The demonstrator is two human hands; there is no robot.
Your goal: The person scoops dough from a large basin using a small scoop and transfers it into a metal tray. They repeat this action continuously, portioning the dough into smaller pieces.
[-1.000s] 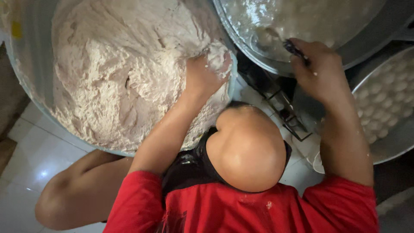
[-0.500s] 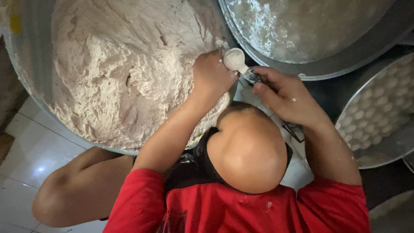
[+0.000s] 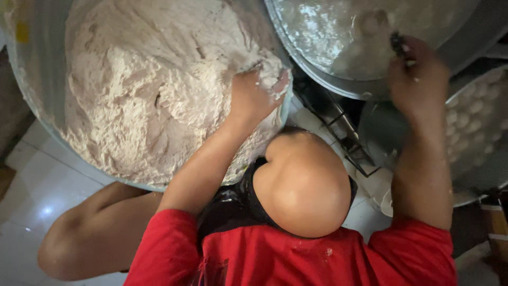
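While left hand (image 3: 254,95) clutches dough (image 3: 148,90) at basin rim (image 3: 32,106), right hand (image 3: 415,79) pinches spoon (image 3: 397,42) over pan (image 3: 338,79).

Pale, shaggy dough mass (image 3: 148,90) heaped in a large metal basin (image 3: 32,90)

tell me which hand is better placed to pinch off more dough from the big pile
Left. The left hand is already sunk into the dough at the basin's near edge. The right hand is away over the metal pan, gripping a small dark tool.

Red short-sleeved shirt (image 3: 275,259), black apron top (image 3: 233,204), bare forearms.
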